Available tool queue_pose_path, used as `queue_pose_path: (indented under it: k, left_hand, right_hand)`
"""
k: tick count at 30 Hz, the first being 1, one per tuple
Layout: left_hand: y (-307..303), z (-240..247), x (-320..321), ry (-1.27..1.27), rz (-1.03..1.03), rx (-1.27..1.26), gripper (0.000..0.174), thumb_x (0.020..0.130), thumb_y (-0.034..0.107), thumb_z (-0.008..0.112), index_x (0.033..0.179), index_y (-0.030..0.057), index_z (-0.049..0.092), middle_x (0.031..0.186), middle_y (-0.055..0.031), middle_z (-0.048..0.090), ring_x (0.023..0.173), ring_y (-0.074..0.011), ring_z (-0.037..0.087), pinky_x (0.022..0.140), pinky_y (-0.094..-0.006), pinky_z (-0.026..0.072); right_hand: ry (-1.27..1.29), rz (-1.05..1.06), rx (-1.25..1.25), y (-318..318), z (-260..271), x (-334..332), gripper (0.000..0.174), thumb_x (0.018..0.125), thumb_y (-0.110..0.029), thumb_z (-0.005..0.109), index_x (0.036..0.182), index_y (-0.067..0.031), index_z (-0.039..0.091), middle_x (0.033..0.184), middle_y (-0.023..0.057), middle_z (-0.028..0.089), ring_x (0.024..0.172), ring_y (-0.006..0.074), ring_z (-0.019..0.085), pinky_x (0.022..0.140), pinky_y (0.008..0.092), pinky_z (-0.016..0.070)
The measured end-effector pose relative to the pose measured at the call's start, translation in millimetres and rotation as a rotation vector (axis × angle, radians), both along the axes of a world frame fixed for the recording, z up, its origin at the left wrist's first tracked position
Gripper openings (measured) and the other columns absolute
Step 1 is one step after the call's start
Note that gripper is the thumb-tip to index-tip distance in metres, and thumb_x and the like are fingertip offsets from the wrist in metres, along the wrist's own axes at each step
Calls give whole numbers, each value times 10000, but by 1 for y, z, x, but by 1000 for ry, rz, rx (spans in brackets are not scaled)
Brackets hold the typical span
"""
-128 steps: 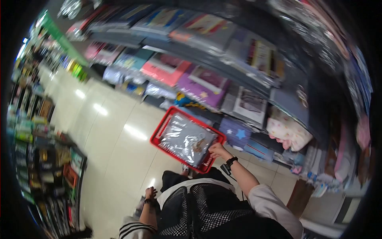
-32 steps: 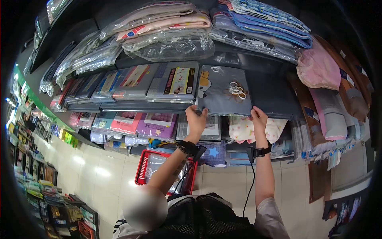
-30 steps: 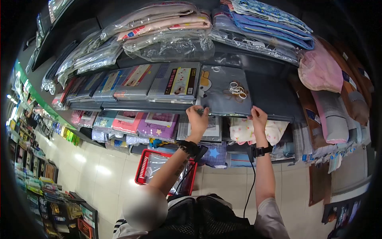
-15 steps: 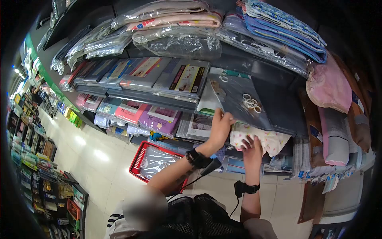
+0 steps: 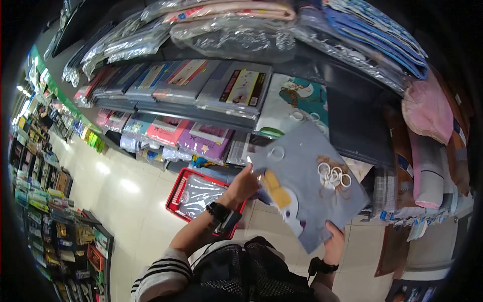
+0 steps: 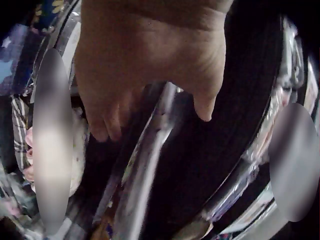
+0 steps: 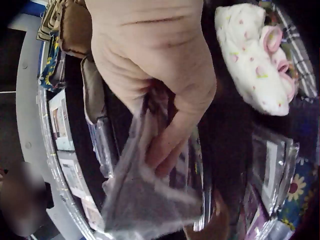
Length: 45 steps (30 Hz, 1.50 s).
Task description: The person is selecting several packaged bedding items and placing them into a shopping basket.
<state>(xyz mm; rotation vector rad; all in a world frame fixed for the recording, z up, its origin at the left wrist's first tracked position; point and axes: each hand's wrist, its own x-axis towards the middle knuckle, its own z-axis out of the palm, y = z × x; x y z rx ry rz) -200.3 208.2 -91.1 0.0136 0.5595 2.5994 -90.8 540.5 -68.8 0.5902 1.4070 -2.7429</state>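
A flat grey packaged curtain (image 5: 307,186), with white rings and a cartoon animal print under its clear wrap, is tilted in front of the shelf. My left hand (image 5: 242,186) grips its left edge; the left wrist view shows thumb and fingers on either side of the thin pack (image 6: 142,185). At the lower right edge, my right hand (image 5: 334,244) pinches it with the thumb on top. Crumpled clear wrap (image 7: 150,200) shows below that hand in the right wrist view. Behind, a white-and-green package (image 5: 292,100) with rings lies on the shelf.
A red basket (image 5: 170,207) with a clear-wrapped grey pack stands on the floor at left, partly behind my left arm. Packaged textiles (image 5: 236,90) line the shelf to the left, and folded covers (image 5: 372,35) are stacked above. Rolled mats (image 5: 425,171) stand at right.
Both hands gripped the grey pack's front edge on the shelf, then the right hand let go briefly. The pack has come off the shelf toward me, uncovering the white-and-green one; both hands hold it.
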Motion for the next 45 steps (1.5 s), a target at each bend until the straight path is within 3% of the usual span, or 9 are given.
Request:
queue_pose_path:
  k: [3,8,20,26,31,36,39,42,45]
  left_hand:
    - [-24,3,18,56,140,-403,608,915,364,537,1423,120,311,1332,-64,451,1138,-197,491,934,-366,442]
    - [-82,-68,81,-132,246,-339,509,889,82,587,1365,75,408,1133,-28,590,1016,-122,558,901,-287,457]
    - [-260,-209,254,-380,414,-516,440,866,10,598,1283,-18,461,1142,-76,591,1019,-154,574,910,-278,453]
    - [-325,-237,272,-675,760,-733,519,860,156,634,1301,16,400,1128,-114,556,1038,-217,560,862,-359,482]
    - [-353,-282,355,-851,600,-1169,477,807,253,666,1184,10,504,962,-66,586,841,-157,566,665,-309,484]
    - [-373,-292,489,-1049,542,-1049,275,847,250,599,1053,69,577,953,-52,612,866,-201,625,705,-337,476]
    - [-366,-302,571,-1275,709,-1065,158,801,151,555,862,25,628,758,-58,599,685,-176,616,505,-276,433]
    - [-344,-302,628,-1477,725,-956,136,785,132,549,862,29,593,736,-72,562,571,-178,524,485,-312,420]
    - [-321,-323,665,-1505,798,-682,68,823,105,548,870,57,539,707,-59,517,565,-182,496,454,-317,397]
  right_hand:
    - [34,166,252,27,-45,28,570,734,85,609,1281,3,468,1174,103,568,1085,250,545,921,382,439]
    - [-112,376,237,5,-82,30,511,760,74,602,1252,-14,496,1130,63,585,1036,211,551,897,329,434]
    - [-129,1111,239,-209,-175,-30,371,844,-1,557,1213,0,521,1105,44,611,992,138,569,875,291,449]
    - [-257,1060,140,-299,-211,-36,371,869,-66,581,1229,-24,500,1120,58,602,1008,183,589,817,385,511]
    - [-475,873,120,-324,-309,-23,301,885,-92,578,1175,-57,504,1104,64,590,972,237,599,788,419,518]
    - [-402,716,364,-358,-338,-24,282,876,-69,584,1149,-38,522,1064,75,589,939,219,583,808,366,484]
    - [-16,902,1084,-368,-353,-29,308,892,-164,575,1125,32,528,1052,163,582,984,262,560,862,347,436]
    - [170,786,1270,-386,-393,-34,388,884,-230,591,1127,64,515,1064,193,576,998,281,546,865,343,434]
    - [-230,653,1007,-410,-371,-33,431,859,-240,623,1148,60,513,1144,197,557,1029,283,538,880,339,429]
